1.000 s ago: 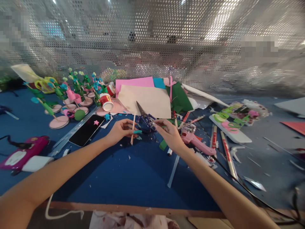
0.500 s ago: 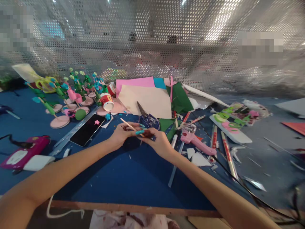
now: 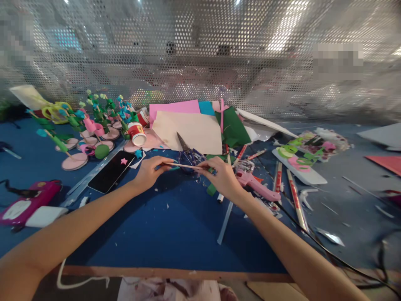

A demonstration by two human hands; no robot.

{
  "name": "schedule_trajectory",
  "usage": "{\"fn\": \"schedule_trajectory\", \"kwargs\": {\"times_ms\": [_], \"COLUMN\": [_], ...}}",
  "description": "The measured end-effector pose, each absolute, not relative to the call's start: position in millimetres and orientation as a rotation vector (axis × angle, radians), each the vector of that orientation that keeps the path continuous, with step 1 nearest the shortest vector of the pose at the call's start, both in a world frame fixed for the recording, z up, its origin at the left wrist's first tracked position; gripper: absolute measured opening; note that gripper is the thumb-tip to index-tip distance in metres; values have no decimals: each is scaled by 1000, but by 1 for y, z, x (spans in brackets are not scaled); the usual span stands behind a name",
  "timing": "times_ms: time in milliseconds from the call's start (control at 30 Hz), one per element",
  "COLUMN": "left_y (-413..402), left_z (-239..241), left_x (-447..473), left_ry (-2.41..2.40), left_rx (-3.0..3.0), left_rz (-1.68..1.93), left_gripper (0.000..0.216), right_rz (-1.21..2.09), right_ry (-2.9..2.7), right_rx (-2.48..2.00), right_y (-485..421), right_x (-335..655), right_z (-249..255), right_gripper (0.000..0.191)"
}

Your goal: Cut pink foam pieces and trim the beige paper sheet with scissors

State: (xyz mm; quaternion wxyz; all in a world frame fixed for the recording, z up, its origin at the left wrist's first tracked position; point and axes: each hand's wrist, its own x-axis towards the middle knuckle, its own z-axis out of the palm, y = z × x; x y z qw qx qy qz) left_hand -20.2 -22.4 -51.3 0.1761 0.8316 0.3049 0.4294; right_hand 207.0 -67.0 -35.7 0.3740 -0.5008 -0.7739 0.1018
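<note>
Both my hands hold one thin wooden stick (image 3: 183, 166) level above the blue table (image 3: 163, 225). My left hand (image 3: 149, 171) pinches its left end, where a small teal piece (image 3: 174, 168) sits. My right hand (image 3: 221, 177) pinches the right end with closed fingers. Scissors with purple handles (image 3: 188, 154) lie just behind the stick, their blades on a cream sheet (image 3: 189, 131). A pink glue gun (image 3: 255, 184) lies right of my right hand.
A black phone (image 3: 109, 170) lies left of my left hand. Paper flowers on pink round bases (image 3: 90, 129) and a red-and-white cup (image 3: 137, 133) stand at the back left. Pink, blue and green sheets (image 3: 233, 125), glue sticks (image 3: 293, 196) and scraps lie around. A perforated metal screen (image 3: 200, 54) stands behind.
The stick went from upright in my left hand to tilted, and now lies level, held at both ends. My right hand moved in to my left, then back out right along the stick.
</note>
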Motion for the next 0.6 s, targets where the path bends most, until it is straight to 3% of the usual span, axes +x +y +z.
{"fn": "schedule_trajectory", "kwargs": {"times_ms": [200, 500, 600], "left_y": [-25, -26, -25], "left_z": [-56, -58, -58], "left_x": [-18, -17, -17], "left_ry": [731, 815, 949], "left_rx": [2750, 2760, 2667], "left_rz": [1303, 1338, 1364], "left_gripper": [16, 17, 16], "right_rz": [191, 186, -38], "right_ry": [-2028, -2108, -2148], "right_rx": [-1244, -1316, -1534], "right_y": [-66, -66, -74], "right_x": [212, 206, 218], "right_z": [-36, -35, -17], "right_gripper": [8, 11, 26]}}
